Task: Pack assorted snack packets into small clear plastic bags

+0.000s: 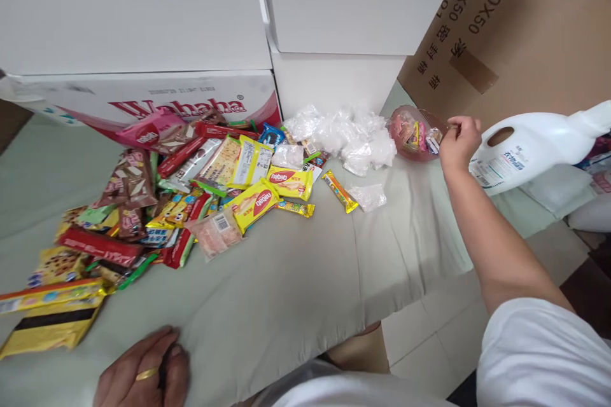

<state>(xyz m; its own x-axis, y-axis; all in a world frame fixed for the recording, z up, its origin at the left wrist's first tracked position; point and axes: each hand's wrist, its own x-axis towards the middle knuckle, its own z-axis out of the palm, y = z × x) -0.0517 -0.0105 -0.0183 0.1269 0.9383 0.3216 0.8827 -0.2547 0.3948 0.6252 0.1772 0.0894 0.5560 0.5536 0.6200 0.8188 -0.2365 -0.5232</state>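
At the right, my right hand [459,143] is closed at the near right rim of a pinkish see-through bowl [424,116], its fingers pinched on the edge. Small wrapped snacks [414,133] lie inside the bowl. My left hand [143,369], with a gold ring, rests curled on the grey-green cloth at the bottom left, and nothing shows in its fingers. Left of centre is a heap of packaged snacks, among them yellow nabati wafer packs [255,205] and red wrappers [102,246]. A thin yellow snack bar [340,191] lies apart from the heap.
Crumpled clear plastic wrappers [346,133] lie between the heap and the bowl. A white detergent bottle [529,146] lies right of my right hand. White boxes [344,0] and a Wahaha carton [191,92] stand behind; a brown cardboard box [539,32] is at the back right.
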